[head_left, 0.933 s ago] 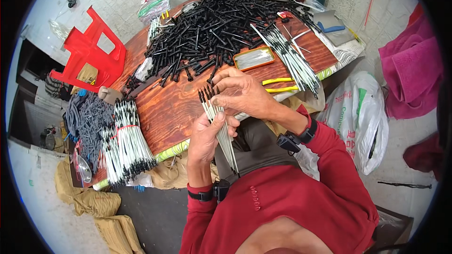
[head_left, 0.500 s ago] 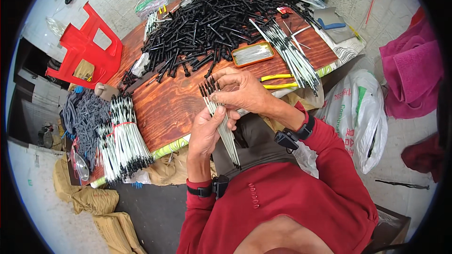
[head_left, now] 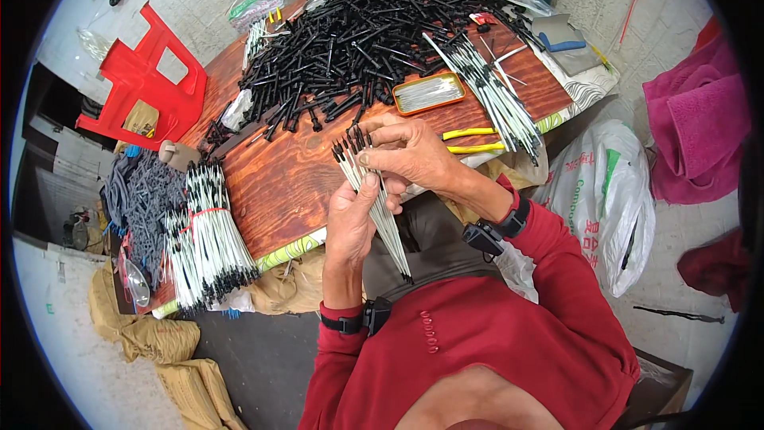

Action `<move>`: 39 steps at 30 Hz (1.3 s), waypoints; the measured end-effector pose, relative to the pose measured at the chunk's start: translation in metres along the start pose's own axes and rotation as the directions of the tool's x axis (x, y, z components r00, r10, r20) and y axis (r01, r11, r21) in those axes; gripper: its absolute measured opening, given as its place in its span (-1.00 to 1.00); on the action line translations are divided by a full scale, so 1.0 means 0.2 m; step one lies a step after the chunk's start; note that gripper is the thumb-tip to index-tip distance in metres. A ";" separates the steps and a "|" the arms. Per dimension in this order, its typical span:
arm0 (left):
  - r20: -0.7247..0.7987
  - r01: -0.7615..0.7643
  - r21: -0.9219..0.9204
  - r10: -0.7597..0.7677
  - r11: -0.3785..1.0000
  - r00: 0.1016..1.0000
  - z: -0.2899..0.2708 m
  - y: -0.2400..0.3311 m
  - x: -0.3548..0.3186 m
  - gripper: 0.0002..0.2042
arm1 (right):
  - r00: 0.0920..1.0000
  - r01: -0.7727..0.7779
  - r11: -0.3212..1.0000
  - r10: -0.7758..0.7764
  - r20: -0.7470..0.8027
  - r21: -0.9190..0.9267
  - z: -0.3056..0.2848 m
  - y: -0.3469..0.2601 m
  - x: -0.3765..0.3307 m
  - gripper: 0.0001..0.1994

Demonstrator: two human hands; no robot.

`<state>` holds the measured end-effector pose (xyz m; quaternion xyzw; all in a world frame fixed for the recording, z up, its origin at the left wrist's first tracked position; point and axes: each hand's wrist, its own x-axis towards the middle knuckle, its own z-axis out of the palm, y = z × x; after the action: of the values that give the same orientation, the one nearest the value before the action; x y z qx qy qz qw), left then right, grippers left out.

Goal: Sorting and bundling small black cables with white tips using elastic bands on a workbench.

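Hands (head_left: 382, 191) around white rods (head_left: 380, 207); tin (head_left: 428, 93) of pins

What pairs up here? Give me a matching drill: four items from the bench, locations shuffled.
Items:
1. bunch of white rods
2. orange tray
3. red plastic stool
4. banded rod bundle

Places:
A. on the floor, beyond the table's left end
B. at the table's near left edge
C. held in both hands, left hand and right hand
D. on the table, just in front of the pile of black parts

Pairs: 1-C, 2-D, 3-A, 4-B
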<state>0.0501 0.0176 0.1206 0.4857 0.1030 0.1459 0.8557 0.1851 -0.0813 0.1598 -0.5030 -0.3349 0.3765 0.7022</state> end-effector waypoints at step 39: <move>-0.103 -0.036 -0.061 0.030 0.997 0.994 -0.13 0.01 0.04 -0.72 | 0.678 -0.408 -0.077 -0.693 -0.245 -0.910 -1.21 0.18 -0.19 -0.82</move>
<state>0.0492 0.0422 0.1086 0.4522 0.1341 0.1880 0.8615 0.3656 -0.2169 0.0573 -0.8913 -0.2569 -0.3111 0.2067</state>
